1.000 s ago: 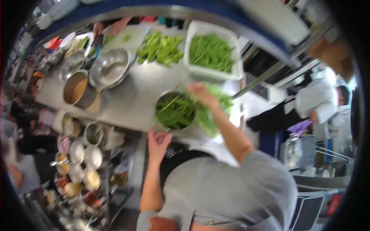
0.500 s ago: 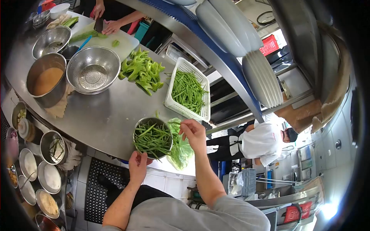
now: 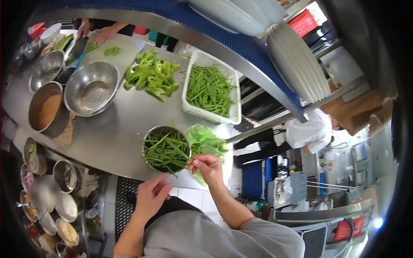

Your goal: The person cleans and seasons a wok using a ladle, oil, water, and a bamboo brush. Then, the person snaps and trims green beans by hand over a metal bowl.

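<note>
At the near edge of the steel counter (image 3: 124, 142), a round metal bowl (image 3: 150, 130) stands heaped with green beans (image 3: 165, 148), a few of their ends poking out past the rim. The right hand (image 3: 208, 167) is at the bowl's right side, thumb and fingertips drawn together beside the bean ends; whether a bean is caught between them is too small to tell. The left hand (image 3: 151, 195) is just below the near rim, its fingers loosely bent and apart, with nothing visible in its grasp; whether its fingertips touch the bowl cannot be told. Right beside the bowl, partly behind the right hand, lies a clear plastic bag (image 3: 206, 139) with something leafy and pale green inside. Farther back, a white plastic basket (image 3: 206, 114) holds more long beans (image 3: 208, 90), and to its left cut green pieces (image 3: 152, 73) lie piled on the steel. Left of that pile stand a perforated colander (image 3: 94, 86) and a deep pot (image 3: 62, 116) with brown liquid (image 3: 48, 109) in it. Across the counter, another person's hands (image 3: 103, 34) are over a pale cutting board (image 3: 124, 49). Stacked plates (image 3: 297, 60) sit on the shelf overhead, and a person in a white shirt (image 3: 309, 131) stands off to the right.
</note>
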Tool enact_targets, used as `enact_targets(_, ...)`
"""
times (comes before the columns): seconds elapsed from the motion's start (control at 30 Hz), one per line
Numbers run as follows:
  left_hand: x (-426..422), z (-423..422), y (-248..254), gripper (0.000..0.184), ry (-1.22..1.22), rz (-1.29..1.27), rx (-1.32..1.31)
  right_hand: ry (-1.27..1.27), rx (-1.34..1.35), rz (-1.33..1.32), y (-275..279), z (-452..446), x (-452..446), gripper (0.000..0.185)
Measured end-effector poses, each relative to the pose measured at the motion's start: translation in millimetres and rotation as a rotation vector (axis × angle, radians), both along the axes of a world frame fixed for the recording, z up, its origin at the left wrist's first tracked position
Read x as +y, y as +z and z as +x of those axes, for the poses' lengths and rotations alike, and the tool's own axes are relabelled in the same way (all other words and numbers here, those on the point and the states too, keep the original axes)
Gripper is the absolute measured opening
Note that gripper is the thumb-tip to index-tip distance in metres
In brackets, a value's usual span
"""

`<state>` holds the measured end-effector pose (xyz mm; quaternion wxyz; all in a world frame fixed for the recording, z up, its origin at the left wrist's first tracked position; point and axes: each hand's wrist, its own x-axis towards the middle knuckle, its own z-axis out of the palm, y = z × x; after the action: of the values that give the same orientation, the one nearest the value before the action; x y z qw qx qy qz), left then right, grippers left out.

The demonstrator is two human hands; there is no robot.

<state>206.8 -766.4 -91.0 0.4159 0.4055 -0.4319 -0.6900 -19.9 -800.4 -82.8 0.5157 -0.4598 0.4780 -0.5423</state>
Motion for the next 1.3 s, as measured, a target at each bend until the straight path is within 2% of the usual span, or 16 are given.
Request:
enact_targets(0.1, -12.8, -36.4, 13.7, 0.035, 0.132, -0.089, 0.199, 0.250, -0.090, 0.036, 1.3, 7.6, -9.4, 0.012)
enact_targets(0.2, -20.1, -46.2, 22.9, 0.015, 0.151, -0.238, -0.030, 0.355, 0.011, 0.048, -2.0, 3.1, -14.7, 0.011)
enact_targets(0.33, -24.9, -66.7, 27.9, 0.011, 0.214, -0.448, -0.059, 0.406, 0.192, -0.059, 4.1, -11.1, -22.3, 0.009)
enact_targets(0.5, -27.7, -82.7, 18.5, 0.011, 0.258, -0.470, -0.187, 0.401, 0.523, -0.377, 13.4, -25.6, -35.3, 0.013)
enact_targets(0.63, -24.5, -85.2, 17.0, 0.010, 0.309, -0.405, -0.069, 0.443, 0.515, -0.416, 9.3, -37.1, -42.0, 0.011)
enact_targets(0.7, -28.1, -80.3, 15.0, 0.011, 0.415, -0.274, 0.160, 0.351, 0.410, -0.479, -1.0, -37.0, -46.0, 0.004)
enact_targets(0.77, -35.7, -68.1, 22.5, 0.012, 0.386, -0.282, 0.183, 0.261, -0.194, 0.123, -5.9, -35.4, -41.6, 0.009)
enact_targets(0.8, -43.5, -57.1, 27.8, 0.010, 0.455, -0.286, 0.241, 0.137, -0.364, 0.147, -8.1, -33.4, -46.6, 0.016)
enact_targets(0.87, -58.7, -33.3, 35.7, 0.009, 0.505, -0.289, 0.310, 0.090, -0.304, 0.098, -6.6, -39.0, -51.3, 0.016)
enact_targets(0.9, -64.1, -17.6, 39.0, 0.011, 0.474, -0.351, 0.069, 0.070, -0.237, 0.057, -5.9, -41.3, -53.3, 0.017)
enact_targets(0.93, -64.6, -8.6, 39.2, 0.014, 0.439, -0.407, -0.174, 0.115, 0.111, -0.020, -6.6, -40.9, -55.3, 0.014)
enact_targets(0.97, -60.3, -4.6, 36.4, 0.014, 0.420, -0.390, -0.179, 0.099, 0.105, 0.000, -8.3, -35.5, -54.8, 0.014)
enact_targets(1.03, -60.1, 0.9, 28.4, 0.018, 0.260, -0.449, -0.554, 0.083, 0.698, -0.388, -6.5, -21.9, -59.9, 0.027)
enact_targets(1.07, -59.4, 0.7, 22.9, 0.020, 0.183, -0.538, -0.631, 0.101, 0.695, -0.380, -1.9, -17.7, -58.4, 0.037)
enact_targets(1.23, -58.3, -17.0, 14.8, 0.018, -0.030, -0.730, -0.771, 0.105, 0.527, -0.477, 8.9, 5.2, -43.1, 0.030)
enact_targets(1.3, -63.0, -14.8, 13.4, 0.017, -0.076, -0.842, -0.774, 0.356, 0.516, -0.425, -0.9, 7.0, -33.2, 0.018)
